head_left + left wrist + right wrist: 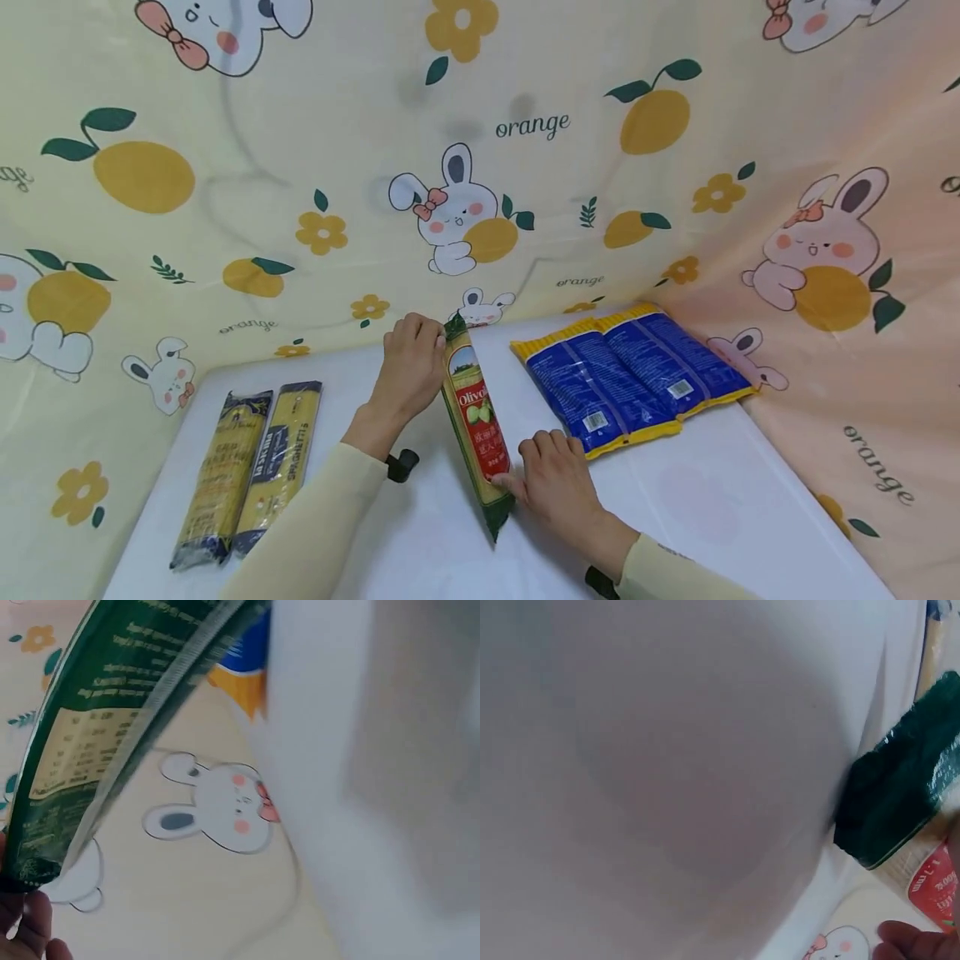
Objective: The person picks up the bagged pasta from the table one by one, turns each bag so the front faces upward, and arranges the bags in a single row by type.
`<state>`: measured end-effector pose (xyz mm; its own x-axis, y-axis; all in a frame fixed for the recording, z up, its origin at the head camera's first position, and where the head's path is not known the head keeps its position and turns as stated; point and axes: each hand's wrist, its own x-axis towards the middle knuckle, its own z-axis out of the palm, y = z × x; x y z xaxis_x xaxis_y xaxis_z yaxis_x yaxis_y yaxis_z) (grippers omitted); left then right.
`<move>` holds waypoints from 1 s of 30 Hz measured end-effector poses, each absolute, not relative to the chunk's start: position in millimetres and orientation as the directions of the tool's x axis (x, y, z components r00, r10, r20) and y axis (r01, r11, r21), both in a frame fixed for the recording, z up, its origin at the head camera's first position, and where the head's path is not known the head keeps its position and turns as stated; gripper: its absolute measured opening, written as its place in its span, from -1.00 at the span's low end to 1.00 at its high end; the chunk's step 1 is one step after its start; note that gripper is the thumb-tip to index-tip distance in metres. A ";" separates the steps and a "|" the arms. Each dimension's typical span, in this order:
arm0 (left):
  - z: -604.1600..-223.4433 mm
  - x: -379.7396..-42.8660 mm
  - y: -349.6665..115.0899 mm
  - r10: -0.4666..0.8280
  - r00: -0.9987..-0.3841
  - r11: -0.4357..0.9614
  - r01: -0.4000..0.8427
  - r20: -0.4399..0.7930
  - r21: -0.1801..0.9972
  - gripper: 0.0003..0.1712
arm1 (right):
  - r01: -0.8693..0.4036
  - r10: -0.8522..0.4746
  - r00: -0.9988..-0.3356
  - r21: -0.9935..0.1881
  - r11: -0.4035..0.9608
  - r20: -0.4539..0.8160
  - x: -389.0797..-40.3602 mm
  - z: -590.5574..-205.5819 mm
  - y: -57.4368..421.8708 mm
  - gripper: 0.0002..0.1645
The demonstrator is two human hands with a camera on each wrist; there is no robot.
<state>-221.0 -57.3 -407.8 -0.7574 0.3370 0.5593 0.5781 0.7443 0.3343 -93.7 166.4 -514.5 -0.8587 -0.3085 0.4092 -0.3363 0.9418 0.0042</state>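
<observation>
A pack of Olivoilà pasta (478,425), with green ends and a red label, stands tilted on the white table, its lower tip at the tabletop. My left hand (411,362) pinches its upper end; the left wrist view shows the fingers (34,922) at that crimped end, below the pack's green printed back (97,697). My right hand (558,483) is beside the lower part, its thumb against the red label's edge and its other fingers off to the right. In the right wrist view, those fingers (915,943) show apart from the pack's green end (900,787).
Two packs of spaghetti (221,479) (281,458) lie side by side on the left of the white table (405,533). Two blue-and-yellow packs (592,392) (675,358) lie at the back right. A patterned cloth (337,150) hangs behind and beside the table.
</observation>
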 end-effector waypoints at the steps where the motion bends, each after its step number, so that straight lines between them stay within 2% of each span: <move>1: -409.2 -222.0 -60.0 0.343 -0.755 0.738 0.584 0.558 0.337 -0.79 | -0.332 -0.310 -0.870 0.008 0.943 0.385 -96.5 -514.7 165.5 -0.23; 3: -411.3 -224.1 -64.9 0.373 -0.737 0.742 0.602 0.564 0.296 -0.81 | -0.340 -0.324 -0.882 0.015 0.940 0.343 -101.8 -515.0 162.7 -0.19; 7: -413.2 -228.5 -71.7 0.437 -0.656 0.759 0.636 0.616 0.139 -0.84 | -0.375 -0.362 -0.891 0.008 0.927 0.272 -109.8 -514.7 155.2 -0.17; 11: -417.7 -230.9 -74.5 0.436 -0.618 0.796 0.604 0.655 0.041 -0.83 | -0.372 -0.346 -0.906 -0.065 0.926 0.244 -112.3 -514.4 148.0 -0.21; 15: -424.7 -230.7 -75.1 0.392 -0.646 0.836 0.548 0.655 0.040 -0.80 | -0.348 -0.311 -0.920 -0.134 0.928 0.240 -109.6 -514.8 144.2 -0.27; 20: -430.3 -232.0 -79.1 0.387 -0.674 0.845 0.532 0.630 0.050 -0.80 | -0.329 -0.291 -0.928 -0.145 0.933 0.232 -105.4 -515.3 142.2 -0.30; 27: -442.9 -239.7 -95.7 0.423 -0.705 0.864 0.504 0.569 -0.018 -0.77 | -0.331 -0.297 -0.933 -0.161 0.930 0.202 -103.1 -515.7 132.2 -0.31; 30: -449.0 -243.5 -102.8 0.439 -0.702 0.865 0.498 0.560 -0.054 -0.85 | -0.326 -0.298 -0.939 -0.172 0.930 0.169 -103.2 -515.5 124.0 -0.30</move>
